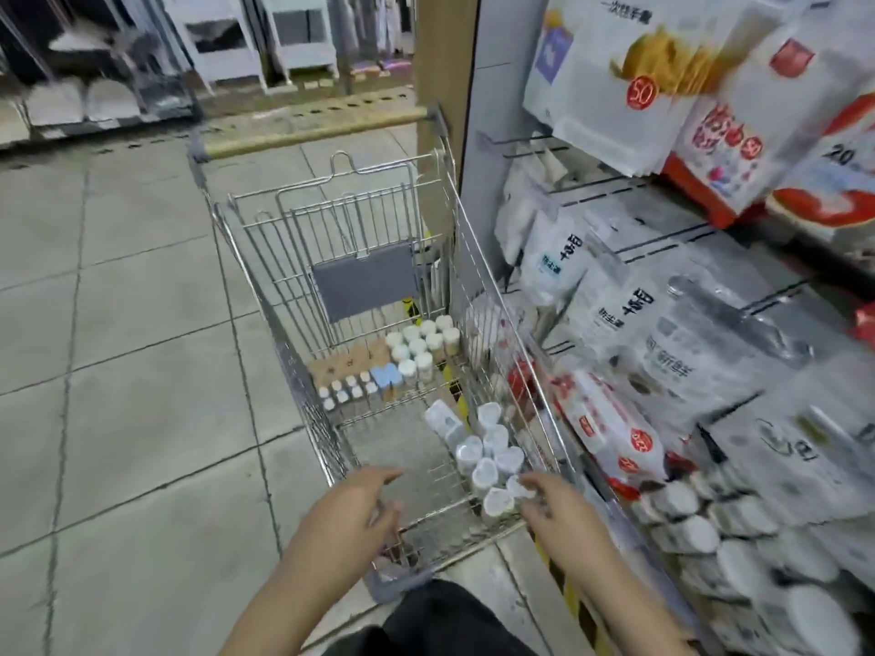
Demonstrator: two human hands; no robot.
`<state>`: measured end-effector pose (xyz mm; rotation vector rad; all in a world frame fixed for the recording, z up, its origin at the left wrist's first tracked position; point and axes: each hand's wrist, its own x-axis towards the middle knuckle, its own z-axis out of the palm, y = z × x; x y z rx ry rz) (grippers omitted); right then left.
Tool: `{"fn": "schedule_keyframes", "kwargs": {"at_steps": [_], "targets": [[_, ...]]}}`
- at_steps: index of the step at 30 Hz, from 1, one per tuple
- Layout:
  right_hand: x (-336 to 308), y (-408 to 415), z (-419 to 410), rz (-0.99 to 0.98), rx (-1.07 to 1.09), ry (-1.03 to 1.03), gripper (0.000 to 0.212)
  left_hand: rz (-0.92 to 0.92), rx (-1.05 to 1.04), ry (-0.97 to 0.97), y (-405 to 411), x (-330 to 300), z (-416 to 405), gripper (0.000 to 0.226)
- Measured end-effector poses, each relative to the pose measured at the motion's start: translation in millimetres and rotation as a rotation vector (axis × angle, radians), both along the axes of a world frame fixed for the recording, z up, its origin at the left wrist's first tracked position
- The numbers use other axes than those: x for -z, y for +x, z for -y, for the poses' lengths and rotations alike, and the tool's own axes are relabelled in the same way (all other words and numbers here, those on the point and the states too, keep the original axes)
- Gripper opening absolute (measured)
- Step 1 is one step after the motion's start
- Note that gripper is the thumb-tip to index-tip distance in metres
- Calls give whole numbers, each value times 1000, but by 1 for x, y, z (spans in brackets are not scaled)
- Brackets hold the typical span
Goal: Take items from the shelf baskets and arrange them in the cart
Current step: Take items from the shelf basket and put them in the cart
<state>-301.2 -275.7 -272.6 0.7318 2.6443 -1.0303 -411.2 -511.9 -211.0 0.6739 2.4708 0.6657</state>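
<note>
Setting that last white cup (pixel 520 488) down snug against the cluster of cups (pixel 487 454) in the cart (pixel 293 352) works best, right hand (pixel 554 506) pinching it, left hand (pixel 360 501) loose and empty nearby.

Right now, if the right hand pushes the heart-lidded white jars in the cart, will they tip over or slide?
The heart-lidded jars look tall and narrow, so a push near the lid may tip one. They stand packed together on the cart wire floor, so they probably catch rather than slide. The right hand touches the nearest one.
</note>
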Motion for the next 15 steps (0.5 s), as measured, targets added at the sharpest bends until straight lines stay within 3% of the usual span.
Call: {"fn": "schedule_keyframes", "kwargs": {"at_steps": [8, 15], "targets": [[71, -92, -12, 284, -1, 54, 33, 112, 96, -150, -113, 80, -12, 41], [127, -132, -17, 384, 180, 77, 35, 346, 236, -293, -196, 187, -56, 32]]}}
